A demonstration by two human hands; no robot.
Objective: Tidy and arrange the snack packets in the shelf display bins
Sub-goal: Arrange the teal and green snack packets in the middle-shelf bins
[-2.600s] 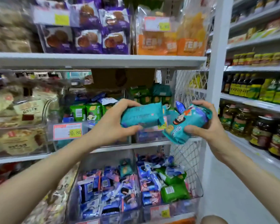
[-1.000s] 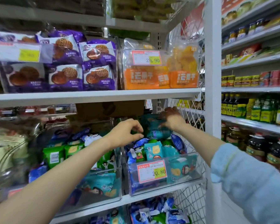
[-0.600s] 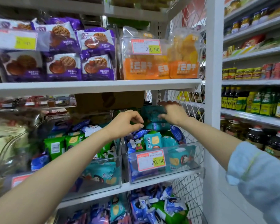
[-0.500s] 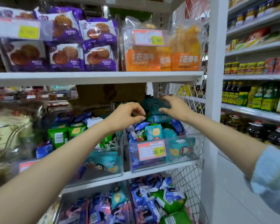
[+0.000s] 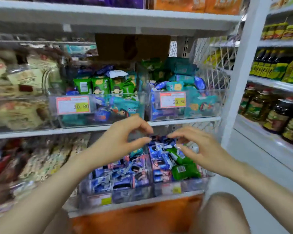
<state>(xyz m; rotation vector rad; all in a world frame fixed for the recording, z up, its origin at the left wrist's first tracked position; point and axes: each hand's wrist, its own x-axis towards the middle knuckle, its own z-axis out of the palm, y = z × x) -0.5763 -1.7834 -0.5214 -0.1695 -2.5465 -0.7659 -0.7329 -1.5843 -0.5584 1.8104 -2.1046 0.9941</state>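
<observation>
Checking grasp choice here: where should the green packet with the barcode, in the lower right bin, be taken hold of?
Pinch the green packet across its two long edges, coming from above. It lies flat on the blue packets, barcode up, near the front of the open-topped bin. The right hand hovers nearest, holding nothing.

Head-worn, downward, perhaps close to shelf
</observation>
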